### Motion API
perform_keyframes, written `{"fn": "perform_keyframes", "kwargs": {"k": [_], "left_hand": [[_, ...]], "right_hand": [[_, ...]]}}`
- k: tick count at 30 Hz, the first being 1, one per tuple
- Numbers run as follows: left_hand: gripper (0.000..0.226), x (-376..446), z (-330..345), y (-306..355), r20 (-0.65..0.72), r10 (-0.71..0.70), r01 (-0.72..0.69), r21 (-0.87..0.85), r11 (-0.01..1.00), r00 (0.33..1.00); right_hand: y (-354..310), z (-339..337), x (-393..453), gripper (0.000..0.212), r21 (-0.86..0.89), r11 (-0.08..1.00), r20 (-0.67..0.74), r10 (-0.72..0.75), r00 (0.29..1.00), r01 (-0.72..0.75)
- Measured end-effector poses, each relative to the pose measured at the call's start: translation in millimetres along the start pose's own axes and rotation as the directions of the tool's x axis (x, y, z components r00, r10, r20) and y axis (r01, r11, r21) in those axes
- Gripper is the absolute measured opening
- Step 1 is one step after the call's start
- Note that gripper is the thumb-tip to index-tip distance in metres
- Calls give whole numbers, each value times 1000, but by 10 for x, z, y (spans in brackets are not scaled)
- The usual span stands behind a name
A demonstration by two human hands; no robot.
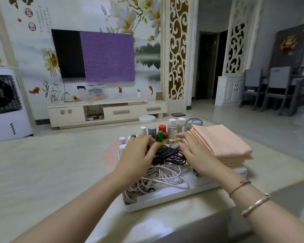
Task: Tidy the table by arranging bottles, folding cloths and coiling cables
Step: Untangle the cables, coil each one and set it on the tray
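wall television point(68, 53) half under purple cloth point(109, 57), low cabinet point(105, 111), grey chairs point(277, 88)

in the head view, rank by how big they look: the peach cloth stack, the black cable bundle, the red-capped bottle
1. peach cloth stack
2. black cable bundle, partly hidden by both hands
3. red-capped bottle, farther back, so its true size is unsure

A home living room — wall television point(93, 55), low cabinet point(105, 111), dining chairs point(270, 88).

1 head view – forward-down, close over table point(42, 172)
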State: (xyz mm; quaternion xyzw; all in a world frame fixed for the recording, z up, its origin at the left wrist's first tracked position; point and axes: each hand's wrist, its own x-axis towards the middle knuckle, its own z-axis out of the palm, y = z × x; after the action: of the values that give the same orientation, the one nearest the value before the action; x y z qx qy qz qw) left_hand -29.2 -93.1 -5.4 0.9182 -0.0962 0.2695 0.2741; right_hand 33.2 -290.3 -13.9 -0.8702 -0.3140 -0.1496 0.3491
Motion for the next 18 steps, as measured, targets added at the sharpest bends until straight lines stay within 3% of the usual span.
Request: {"fn": "perform_keyframes", "kwargs": {"k": [4, 8, 10, 13, 18], "left_hand": [[49, -290, -142, -6, -13, 18, -17, 67, 998, 1000], [96, -673, -110, -2, 106, -33, 9, 220, 975, 994], [109, -785, -35, 35, 174, -99, 50, 265, 963, 980], [113, -880, 106, 33, 250, -171, 87, 314, 945, 953], [106, -865, 215, -16, 197, -158, 76, 370, 926, 968]], "right_hand": [[33, -51, -261, 39, -52, 999, 5, -15, 1000, 16], [65, -16, -639, 87, -115, 993, 103, -6, 995, 18], [97, 8, -789, 99, -160, 987, 135, -6, 991, 28], [111, 19, -915, 103, -207, 978, 189, 25, 982, 15], [102, 77, -920, 106, -388, 920, 225, 42, 974, 50]]}}
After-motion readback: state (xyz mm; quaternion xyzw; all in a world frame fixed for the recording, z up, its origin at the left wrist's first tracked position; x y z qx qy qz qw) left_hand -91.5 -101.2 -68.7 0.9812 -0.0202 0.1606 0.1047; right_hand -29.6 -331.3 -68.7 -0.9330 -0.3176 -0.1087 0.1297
